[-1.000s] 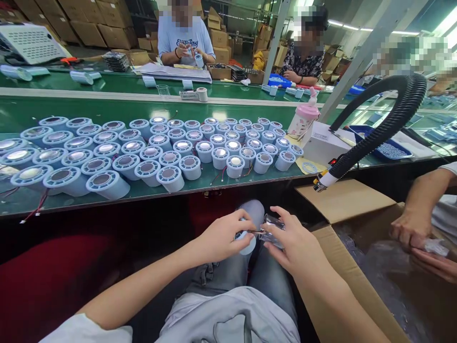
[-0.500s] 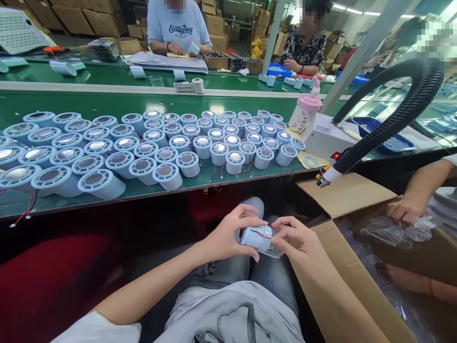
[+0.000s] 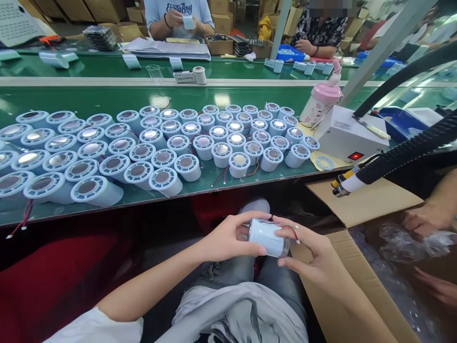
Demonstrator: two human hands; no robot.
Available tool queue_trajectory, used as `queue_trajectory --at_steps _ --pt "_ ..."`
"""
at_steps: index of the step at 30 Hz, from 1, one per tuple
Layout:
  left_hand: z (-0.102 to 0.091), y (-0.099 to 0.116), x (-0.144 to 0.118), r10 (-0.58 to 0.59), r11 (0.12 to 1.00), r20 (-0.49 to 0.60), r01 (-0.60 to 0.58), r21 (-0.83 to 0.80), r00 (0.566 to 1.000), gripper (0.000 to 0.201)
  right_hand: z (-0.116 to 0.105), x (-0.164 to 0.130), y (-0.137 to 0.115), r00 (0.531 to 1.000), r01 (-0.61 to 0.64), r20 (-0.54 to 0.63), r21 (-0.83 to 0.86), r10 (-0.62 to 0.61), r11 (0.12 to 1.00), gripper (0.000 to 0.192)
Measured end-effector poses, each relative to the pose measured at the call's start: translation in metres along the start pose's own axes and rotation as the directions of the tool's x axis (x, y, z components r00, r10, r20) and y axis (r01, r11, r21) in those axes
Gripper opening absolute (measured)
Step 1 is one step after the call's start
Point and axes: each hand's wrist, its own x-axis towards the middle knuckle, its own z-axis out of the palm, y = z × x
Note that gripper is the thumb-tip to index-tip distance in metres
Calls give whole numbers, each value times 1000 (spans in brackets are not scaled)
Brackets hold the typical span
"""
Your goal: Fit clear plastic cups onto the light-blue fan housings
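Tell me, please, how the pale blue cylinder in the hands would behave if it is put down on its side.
The pale blue cylinder would probably roll, since its wall is round and smooth. It looks stiff and fairly light: the left hand and right hand hold it with fingertips only. Its thin red wire hangs loose and may snag.

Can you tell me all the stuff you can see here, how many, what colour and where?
round units: dozens, pale blue, standing in rows on the belt
belt: one, green, across the middle
held unit: one, pale blue with red wires, over the lap
bottle: one, pink and white, right of the rows
white box: one, red light, beside the bottle
hose: one, black, right side
cardboard box: one, brown, lower right
other people: several, behind the belt and at the right
left hand: holding the unit
right hand: holding the unit
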Motion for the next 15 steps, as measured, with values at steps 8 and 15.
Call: queue_trajectory --at_steps 8,15 --pt "-1 13 -3 122 981 19 -124 149 992 76 -1 -6 -4 997 -75 25 77 73 994 35" --pt "4 20 -7 252 922 89 -267 279 964 72 -4 -10 -12 980 -197 46 260 191 945 35"
